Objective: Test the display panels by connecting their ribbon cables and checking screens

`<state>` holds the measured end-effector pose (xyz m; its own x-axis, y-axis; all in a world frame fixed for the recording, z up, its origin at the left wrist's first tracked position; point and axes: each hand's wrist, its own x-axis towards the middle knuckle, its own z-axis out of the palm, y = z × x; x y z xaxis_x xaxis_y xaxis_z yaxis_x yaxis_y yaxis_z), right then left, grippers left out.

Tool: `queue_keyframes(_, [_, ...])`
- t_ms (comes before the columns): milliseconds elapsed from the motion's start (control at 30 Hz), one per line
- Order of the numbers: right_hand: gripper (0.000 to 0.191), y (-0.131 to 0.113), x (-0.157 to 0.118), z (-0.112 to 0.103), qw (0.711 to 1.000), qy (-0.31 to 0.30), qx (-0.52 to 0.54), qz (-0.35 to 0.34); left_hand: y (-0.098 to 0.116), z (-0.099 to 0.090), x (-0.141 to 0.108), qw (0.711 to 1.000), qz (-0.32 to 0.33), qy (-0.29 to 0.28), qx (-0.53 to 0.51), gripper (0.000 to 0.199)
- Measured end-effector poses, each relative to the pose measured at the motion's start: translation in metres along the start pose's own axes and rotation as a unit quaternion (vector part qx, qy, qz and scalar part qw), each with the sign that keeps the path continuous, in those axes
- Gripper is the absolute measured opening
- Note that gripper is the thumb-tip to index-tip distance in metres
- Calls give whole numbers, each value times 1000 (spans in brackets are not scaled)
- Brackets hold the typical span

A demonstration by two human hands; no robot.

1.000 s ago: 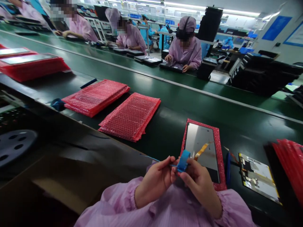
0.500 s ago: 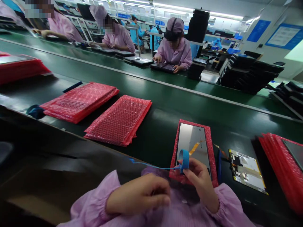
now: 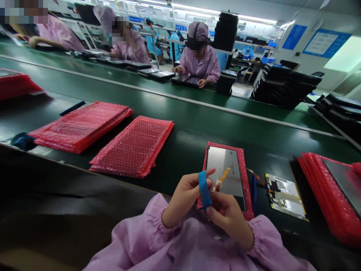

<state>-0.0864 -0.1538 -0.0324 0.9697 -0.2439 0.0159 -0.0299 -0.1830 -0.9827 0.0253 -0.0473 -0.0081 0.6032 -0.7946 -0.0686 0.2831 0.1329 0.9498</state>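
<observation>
A blue anti-static wrist strap [image 3: 204,190] forms a loop in front of my body. My left hand [image 3: 183,194] reaches through it, the index finger stretched out and the band lying across the fingers. My right hand [image 3: 227,212] is closed, pinching the strap's lower end between thumb and fingers. Just beyond both hands lies a screen panel [image 3: 224,162] on a red bubble-wrap bag [image 3: 248,192]. An orange flex cable [image 3: 225,177] rises from that panel near my right fingertips.
Red bubble-wrap bags [image 3: 135,146] lie in stacks to the left. At right are a circuit-covered panel [image 3: 286,197] and a thick pile of red bags [image 3: 324,199] bearing a screen. Across the green bench [image 3: 267,128], co-workers in pink sit near stacked black trays [image 3: 284,84].
My left hand has risen and moved right, its fingers now inside the strap's loop. My right hand has lowered slightly with the strap. The camera view has shifted a little.
</observation>
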Motion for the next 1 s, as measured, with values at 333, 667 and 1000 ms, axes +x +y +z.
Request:
queue_keyframes(333, [9, 0, 1, 12, 996, -41, -51, -59, -15, 14, 34, 951, 245, 29, 188, 104])
queue_keyframes(667, [30, 11, -18, -15, 986, 18, -149, -72, 5, -5, 30, 983, -4, 83, -165, 24])
queue_keyframes(1000, [62, 76, -28, -45, 842, 136, -521, -41, -10, -16, 11, 951, -216, 65, -210, 40])
